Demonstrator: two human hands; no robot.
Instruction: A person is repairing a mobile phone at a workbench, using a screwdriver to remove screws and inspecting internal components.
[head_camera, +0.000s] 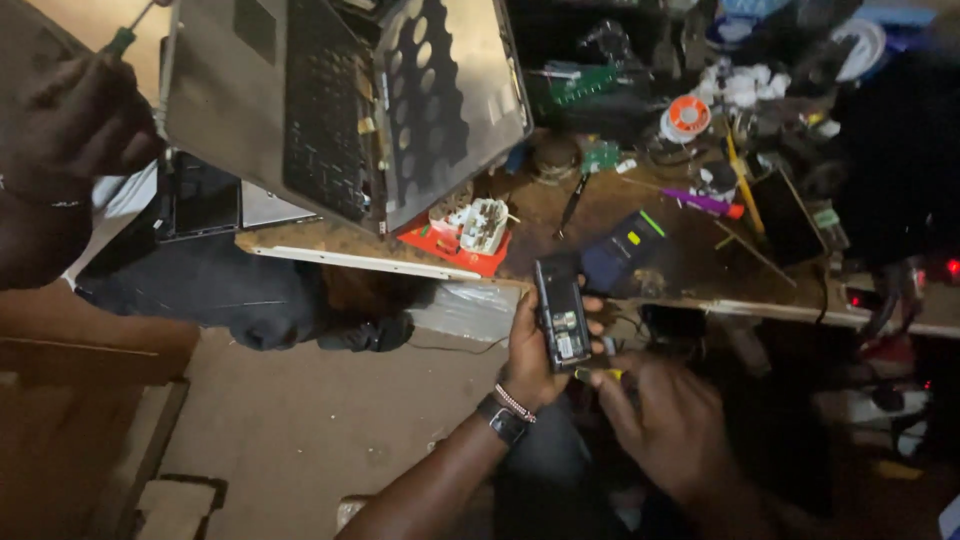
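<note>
My left hand, with a watch and a bead bracelet on the wrist, holds a small black phone upright at the bench's front edge. The phone's back is off and its inner parts show. My right hand is just below and right of the phone. Its fingertips pinch a small yellow-tipped tool close to the phone's lower end.
Another person's hand at the top left holds a green-handled screwdriver beside an opened grey laptop. The wooden bench carries a solder reel, a red tray, a purple tool and a dark tablet.
</note>
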